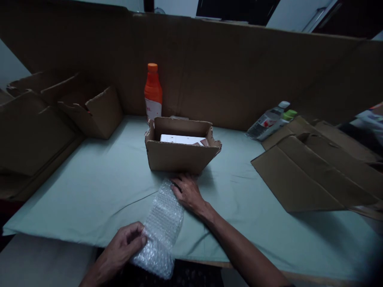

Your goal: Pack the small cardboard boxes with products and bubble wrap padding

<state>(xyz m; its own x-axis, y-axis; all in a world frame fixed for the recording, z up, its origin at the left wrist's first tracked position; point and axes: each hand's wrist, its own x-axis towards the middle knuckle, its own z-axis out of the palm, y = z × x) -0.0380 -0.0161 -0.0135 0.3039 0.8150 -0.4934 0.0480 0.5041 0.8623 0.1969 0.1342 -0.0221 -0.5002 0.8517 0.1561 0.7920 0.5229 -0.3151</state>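
A strip of clear bubble wrap (161, 227) lies over the table's front edge on the pale green cloth (98, 187). My left hand (124, 245) pinches its near left edge with closed fingers. My right hand (187, 191) lies flat with fingers stretched on the wrap's far end, just in front of a small open cardboard box (179, 155). A white flat item (182, 140) sits inside that box.
An orange bottle (153, 92) stands behind the box. Two bottles (271, 119) lie at the back right. Flattened cardboard (311, 171) covers the right side, folded boxes (89, 105) the left. A tall cardboard wall (239, 71) closes the back.
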